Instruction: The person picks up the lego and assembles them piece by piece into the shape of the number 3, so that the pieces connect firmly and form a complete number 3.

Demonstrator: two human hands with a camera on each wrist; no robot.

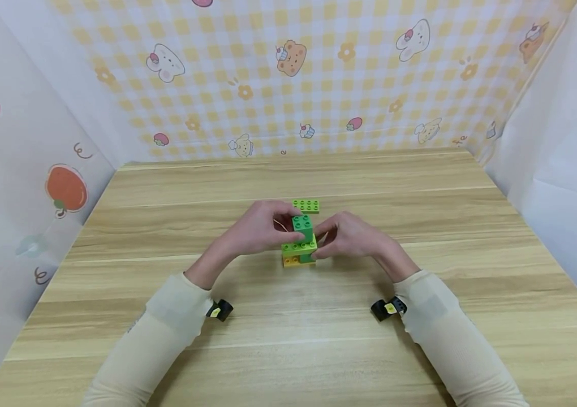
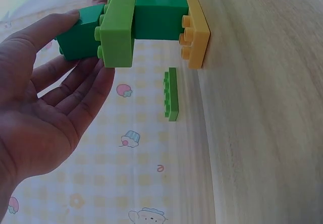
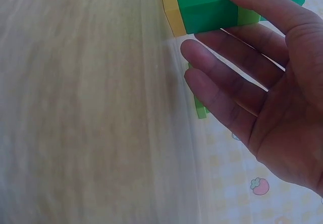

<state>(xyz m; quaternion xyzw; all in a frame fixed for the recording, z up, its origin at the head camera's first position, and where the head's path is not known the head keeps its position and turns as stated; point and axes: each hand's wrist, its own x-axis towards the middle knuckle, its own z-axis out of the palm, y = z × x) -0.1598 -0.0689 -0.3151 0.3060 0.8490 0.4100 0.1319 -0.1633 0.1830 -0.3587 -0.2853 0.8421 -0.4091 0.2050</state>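
Observation:
A small toy-brick stack stands on the table. At its base is a yellow-orange plate (image 2: 202, 37), with a dark green block (image 2: 159, 17) on one end and a lime green brick (image 1: 293, 249) across that. My left hand (image 1: 262, 229) pinches another dark green block (image 1: 302, 224) between thumb and fingers, over the right part of the lime brick. In the left wrist view this block sits slightly tilted, and lime studs show along the gap below it. My right hand (image 1: 353, 234) grips the stack from the right, thumb on the lower green block near the lime brick.
Behind the stack a loose lime green plate (image 1: 314, 209) lies flat, studs up. The wooden table (image 1: 288, 350) reaches back to a yellow-checked cloth (image 1: 268, 113) with cartoon prints. Black wrist cameras (image 1: 224, 310) are strapped beneath both sleeves.

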